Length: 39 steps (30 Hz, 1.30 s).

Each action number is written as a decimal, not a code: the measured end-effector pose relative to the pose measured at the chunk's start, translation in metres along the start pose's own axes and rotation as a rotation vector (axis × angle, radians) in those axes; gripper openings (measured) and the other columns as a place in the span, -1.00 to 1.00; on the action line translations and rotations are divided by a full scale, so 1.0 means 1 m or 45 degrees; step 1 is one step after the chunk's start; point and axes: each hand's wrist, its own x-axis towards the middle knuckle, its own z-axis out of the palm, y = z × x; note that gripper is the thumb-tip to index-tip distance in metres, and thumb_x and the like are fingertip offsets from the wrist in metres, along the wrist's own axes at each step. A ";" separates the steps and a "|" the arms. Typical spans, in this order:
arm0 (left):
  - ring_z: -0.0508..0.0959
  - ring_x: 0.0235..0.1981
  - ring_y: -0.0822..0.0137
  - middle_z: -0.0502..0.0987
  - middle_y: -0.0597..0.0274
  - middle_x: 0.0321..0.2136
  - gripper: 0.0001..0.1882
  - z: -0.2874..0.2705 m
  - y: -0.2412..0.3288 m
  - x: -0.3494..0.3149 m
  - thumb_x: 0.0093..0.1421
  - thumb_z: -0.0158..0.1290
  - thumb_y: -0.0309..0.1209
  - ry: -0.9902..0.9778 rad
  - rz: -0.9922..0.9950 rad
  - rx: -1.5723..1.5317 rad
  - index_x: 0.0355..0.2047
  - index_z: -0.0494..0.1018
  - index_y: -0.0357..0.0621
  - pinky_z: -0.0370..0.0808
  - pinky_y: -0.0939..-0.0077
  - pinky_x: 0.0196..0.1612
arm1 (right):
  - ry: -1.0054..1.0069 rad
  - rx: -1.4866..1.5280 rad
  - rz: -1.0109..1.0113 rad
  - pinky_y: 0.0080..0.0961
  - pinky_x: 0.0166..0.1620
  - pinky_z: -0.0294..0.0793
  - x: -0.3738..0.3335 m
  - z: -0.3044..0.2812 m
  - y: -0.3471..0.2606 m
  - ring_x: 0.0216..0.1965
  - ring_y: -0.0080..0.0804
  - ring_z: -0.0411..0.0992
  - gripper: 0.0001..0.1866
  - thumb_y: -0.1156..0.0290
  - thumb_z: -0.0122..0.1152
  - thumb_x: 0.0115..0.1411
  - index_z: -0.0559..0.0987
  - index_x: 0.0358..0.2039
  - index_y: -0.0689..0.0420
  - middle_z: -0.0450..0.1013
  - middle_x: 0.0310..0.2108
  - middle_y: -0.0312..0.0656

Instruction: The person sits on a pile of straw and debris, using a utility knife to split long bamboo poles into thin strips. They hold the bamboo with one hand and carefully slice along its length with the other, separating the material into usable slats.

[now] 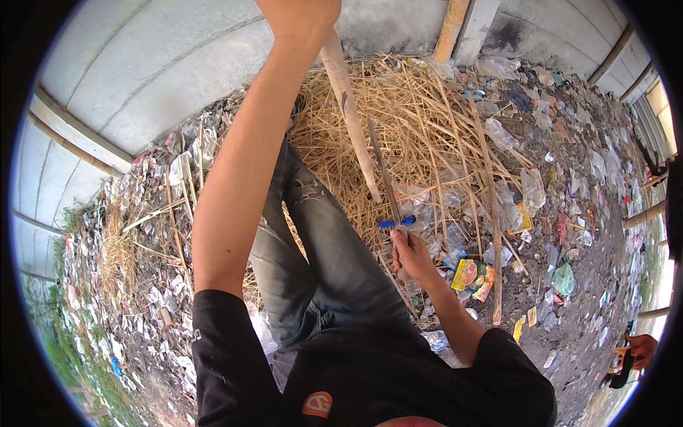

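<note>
Head view: the right hand is clamped on a knife; the left hand's grip cannot be judged. The pole seems tapered, remaining work unclear.

Logo on shirt, lettering on packet

Left grip, apparently on stick, cut off.

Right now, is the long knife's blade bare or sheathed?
Bare: the long knife in the right hand shows its narrow blade against the straw, no sheath over it.
</note>
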 end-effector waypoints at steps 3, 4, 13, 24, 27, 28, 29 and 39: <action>0.27 -0.69 0.47 0.27 0.33 -0.69 -0.61 0.001 -0.014 -0.017 0.43 -0.01 -0.11 0.028 0.093 0.127 -0.29 0.35 -0.24 0.24 0.42 -0.61 | 0.051 0.166 0.254 -0.49 -0.61 0.36 0.000 0.004 0.014 -0.74 -0.58 0.28 -0.54 -0.02 0.13 0.39 0.40 -0.45 0.11 0.30 -0.65 -0.34; 0.28 -0.68 0.42 0.29 0.29 -0.68 -0.62 -0.001 -0.020 -0.019 0.43 0.01 -0.14 0.051 0.125 0.151 -0.29 0.36 -0.26 0.25 0.38 -0.59 | 0.097 0.270 0.450 -0.48 -0.62 0.37 0.001 0.001 0.013 -0.75 -0.58 0.27 -0.52 -0.07 0.15 0.35 0.39 -0.47 0.09 0.30 -0.66 -0.35; 0.37 -0.60 0.17 0.37 0.06 -0.61 -0.70 -0.010 -0.044 -0.013 0.40 0.05 -0.24 0.211 0.366 0.406 -0.30 0.37 -0.28 0.34 0.24 -0.49 | 0.287 0.319 -0.528 -0.52 -0.62 0.31 -0.026 -0.019 -0.123 -0.75 -0.58 0.21 -0.48 -0.01 0.03 0.43 0.32 -0.56 0.12 0.21 -0.71 -0.35; 0.33 -0.64 0.35 0.39 0.17 -0.62 -0.71 0.004 -0.021 -0.017 0.39 0.08 -0.26 0.154 0.356 0.261 -0.29 0.37 -0.27 0.31 0.36 -0.54 | 0.262 -0.079 0.501 -0.53 -0.66 0.23 -0.026 -0.041 0.093 -0.74 -0.57 0.25 -0.43 -0.16 0.13 0.33 0.43 -0.52 0.12 0.29 -0.69 -0.33; 0.33 -0.65 0.44 0.40 0.23 -0.61 -0.72 -0.013 -0.030 -0.027 0.40 0.07 -0.26 0.097 0.206 0.265 -0.26 0.36 -0.26 0.31 0.44 -0.56 | 0.174 -0.026 0.059 -0.57 -0.68 0.23 -0.025 -0.025 0.017 -0.76 -0.58 0.27 -0.45 -0.05 0.10 0.39 0.39 -0.59 0.12 0.28 -0.73 -0.32; 0.33 -0.65 0.47 0.40 0.25 -0.60 -0.72 -0.011 -0.034 -0.020 0.40 0.07 -0.26 0.077 0.204 0.242 -0.25 0.35 -0.25 0.32 0.46 -0.57 | 0.179 0.045 -0.069 -0.58 -0.68 0.23 -0.020 -0.021 -0.008 -0.76 -0.59 0.26 -0.46 -0.01 0.07 0.42 0.37 -0.58 0.12 0.27 -0.73 -0.32; 0.33 -0.66 0.49 0.39 0.27 -0.61 -0.72 -0.010 -0.036 -0.015 0.39 0.08 -0.26 0.060 0.138 0.048 -0.24 0.35 -0.25 0.31 0.48 -0.59 | 0.168 0.114 -0.203 -0.59 -0.68 0.24 -0.016 -0.016 -0.030 -0.76 -0.60 0.25 -0.48 0.02 0.04 0.44 0.35 -0.57 0.12 0.25 -0.73 -0.33; 0.25 -0.70 0.54 0.29 0.40 -0.63 -0.61 -0.038 -0.008 -0.005 0.31 0.12 -0.05 0.312 -0.569 -0.568 -0.32 0.41 -0.16 0.15 0.64 -0.65 | 0.241 0.246 -0.297 -0.51 -0.66 0.28 -0.027 0.000 -0.071 -0.79 -0.55 0.20 -0.48 -0.06 0.02 0.42 0.36 -0.49 0.13 0.22 -0.73 -0.32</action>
